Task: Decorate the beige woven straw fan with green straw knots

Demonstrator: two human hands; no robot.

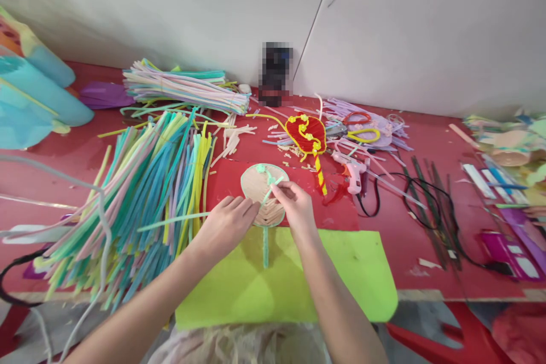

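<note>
A small beige round fan (251, 180) lies in front of me, with a pale green edge, a green handle (265, 250) towards me and mint-green twisted shapes (261, 168) on its upper part. Over its face, my left hand (230, 220) is closed round a light green pipe cleaner (174, 220), whose long tail sticks out to the left. The pipe cleaner's other end slants up to my right hand (295, 205), where thumb and forefinger pinch it near the green decoration. My right hand covers part of the fan's right side.
A large heap of coloured pipe cleaners (140, 205) spreads at left, with another bundle (187, 88) behind. Beyond the fan lie a red and yellow fan (306, 135) and yellow-handled scissors (364, 136). At right are a pink glue gun (355, 175) and black cable (460, 239). A lime-green sheet (350, 278) overlaps the table's front edge.
</note>
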